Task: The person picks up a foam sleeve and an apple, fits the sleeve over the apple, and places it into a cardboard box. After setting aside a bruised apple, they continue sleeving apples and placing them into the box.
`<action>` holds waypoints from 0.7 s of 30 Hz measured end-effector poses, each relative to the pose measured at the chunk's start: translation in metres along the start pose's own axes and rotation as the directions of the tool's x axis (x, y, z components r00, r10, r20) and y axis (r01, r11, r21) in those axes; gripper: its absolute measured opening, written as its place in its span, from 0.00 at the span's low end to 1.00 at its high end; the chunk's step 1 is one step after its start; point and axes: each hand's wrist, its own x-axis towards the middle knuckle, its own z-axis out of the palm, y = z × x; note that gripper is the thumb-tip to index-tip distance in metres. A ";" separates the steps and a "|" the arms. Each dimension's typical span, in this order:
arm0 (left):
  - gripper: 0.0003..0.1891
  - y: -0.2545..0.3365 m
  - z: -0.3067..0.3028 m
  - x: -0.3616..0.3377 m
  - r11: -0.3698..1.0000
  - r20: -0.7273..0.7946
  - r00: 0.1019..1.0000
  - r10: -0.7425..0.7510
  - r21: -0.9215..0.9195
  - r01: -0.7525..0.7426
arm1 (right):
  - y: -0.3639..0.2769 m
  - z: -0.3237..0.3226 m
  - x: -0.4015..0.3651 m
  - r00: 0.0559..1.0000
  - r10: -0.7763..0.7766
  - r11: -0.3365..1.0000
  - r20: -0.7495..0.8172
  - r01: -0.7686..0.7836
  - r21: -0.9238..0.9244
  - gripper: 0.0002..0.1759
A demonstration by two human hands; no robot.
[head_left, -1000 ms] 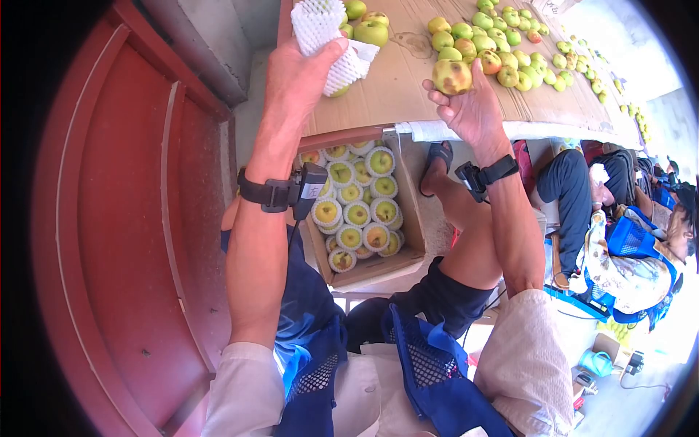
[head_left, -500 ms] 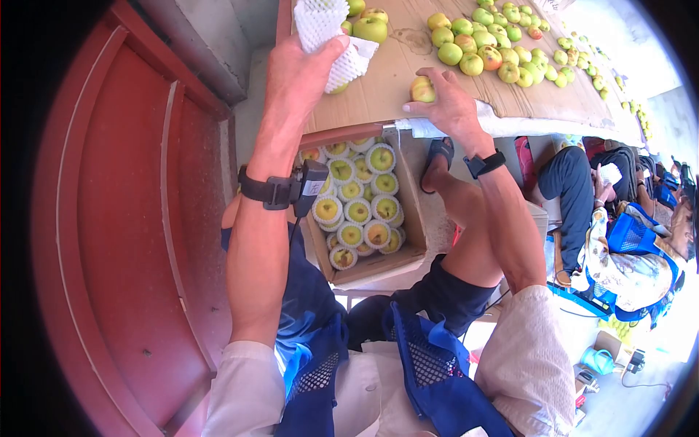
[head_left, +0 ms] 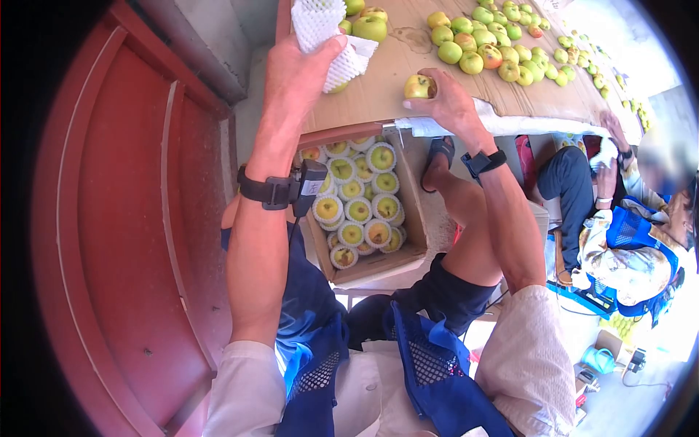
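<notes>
My left hand [head_left: 295,73] is closed around white foam netting [head_left: 320,25], a sleeve of the kind used for fruit, at the table's left end. Part of an apple shows just below that foam. Over the front part of the table, my right hand [head_left: 450,98] grips a yellow-green apple [head_left: 420,86] between thumb and fingers. A dark patch shows on the apple's side nearest my palm. Below, between my knees, a cardboard box [head_left: 413,226] holds many apples [head_left: 358,211] in white foam sleeves, packed side by side.
Loose green and reddish apples [head_left: 502,44] spread over the cardboard-covered table [head_left: 386,102]. A few bigger apples [head_left: 370,28] lie beside my left hand. A red door [head_left: 124,240] stands close on my left. Another person [head_left: 626,255] sits at the right, arms toward the table.
In my right hand the apple has turned, bringing a dark patch into view, and shifted slightly left. My left hand barely moved. The other person's arms have reached up toward the table.
</notes>
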 end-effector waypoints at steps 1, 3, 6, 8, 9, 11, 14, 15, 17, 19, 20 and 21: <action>0.22 0.001 0.000 0.000 1.000 0.004 1.000 -0.002 0.003 0.002 | 0.002 0.000 -0.001 1.000 0.002 1.000 -0.002 -0.002 -0.001 0.41; 0.22 0.001 0.001 0.000 1.000 0.009 1.000 -0.003 0.005 0.003 | 0.005 0.003 -0.002 0.997 -0.069 0.998 -0.044 0.069 0.009 0.41; 0.22 -0.001 0.000 0.001 1.000 0.005 1.000 -0.005 -0.005 0.005 | 0.017 -0.003 -0.003 0.988 -0.151 0.975 0.005 0.148 0.168 0.41; 0.22 0.000 0.001 0.000 1.000 -0.004 1.000 0.005 -0.031 -0.005 | 0.019 -0.012 -0.001 0.992 -0.107 0.973 0.064 0.092 0.212 0.41; 0.22 -0.001 0.001 0.000 0.999 -0.003 1.000 0.004 -0.031 -0.004 | 0.020 -0.015 -0.001 0.990 -0.066 0.967 0.124 0.033 0.251 0.41; 0.20 -0.001 0.001 0.000 0.999 -0.015 1.000 0.018 -0.036 -0.018 | 0.024 -0.010 0.001 0.994 -0.041 0.962 0.105 0.010 0.272 0.41; 0.19 0.003 0.002 -0.003 1.000 -0.020 1.000 -0.002 -0.020 0.002 | 0.018 -0.005 0.001 0.998 0.010 0.966 0.070 -0.028 0.257 0.41; 0.19 0.003 0.003 -0.003 1.000 -0.018 1.000 -0.002 -0.021 0.002 | 0.015 -0.004 -0.001 0.998 0.036 0.975 0.050 -0.046 0.219 0.41; 0.19 0.002 0.003 -0.002 1.000 -0.011 1.000 -0.008 -0.001 0.008 | 0.014 -0.004 0.000 0.998 0.034 0.979 0.054 -0.044 0.198 0.42; 0.18 -0.001 0.002 -0.001 1.000 -0.023 1.000 0.005 0.007 -0.004 | 0.014 -0.004 -0.002 0.998 0.034 0.983 0.058 -0.043 0.179 0.43; 0.17 -0.002 0.003 0.000 1.000 -0.037 0.999 0.017 0.014 -0.017 | 0.013 -0.006 -0.003 0.999 -0.021 0.991 0.049 0.014 0.133 0.44; 0.17 -0.004 0.003 0.001 1.000 -0.036 0.999 0.017 0.015 -0.016 | 0.012 -0.007 -0.003 0.996 -0.076 0.994 0.043 0.072 0.086 0.45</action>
